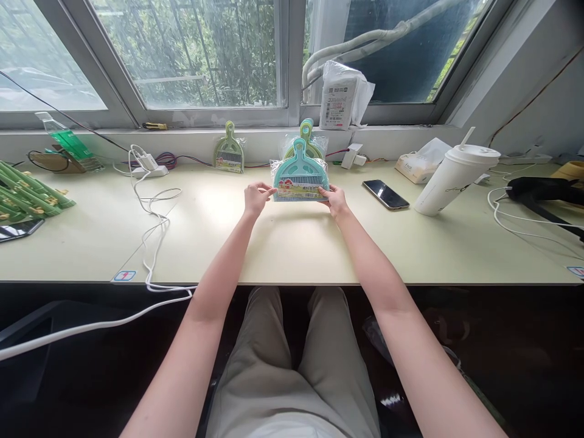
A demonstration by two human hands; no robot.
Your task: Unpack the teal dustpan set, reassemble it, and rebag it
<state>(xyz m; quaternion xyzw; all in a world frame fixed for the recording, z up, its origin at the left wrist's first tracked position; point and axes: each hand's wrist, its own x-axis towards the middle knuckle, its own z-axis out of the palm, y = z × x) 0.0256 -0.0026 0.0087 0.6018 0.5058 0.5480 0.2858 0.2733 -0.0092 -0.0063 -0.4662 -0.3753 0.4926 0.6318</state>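
A turquoise mini dustpan and brush set point(301, 173) in clear wrapping is held upright over the desk, its printed label facing me. My left hand point(259, 198) pinches its lower left corner between thumb and fingers. At the lower right corner, my right hand point(334, 199) grips it with the thumb in front and fingers behind. Behind this set, a yellow-green dustpan set point(306, 129) leans near the wall, mostly hidden. Another green dustpan set point(229, 151) leans upright against the wall to the left.
On the right are a phone point(385, 194), a tissue pack point(422, 163) and a tilted white cup point(451, 176) with a straw. White cables point(157, 222) and a power strip point(149, 167) lie left. Green bundles point(27, 193) and a bottle point(68, 141) occupy the far left.
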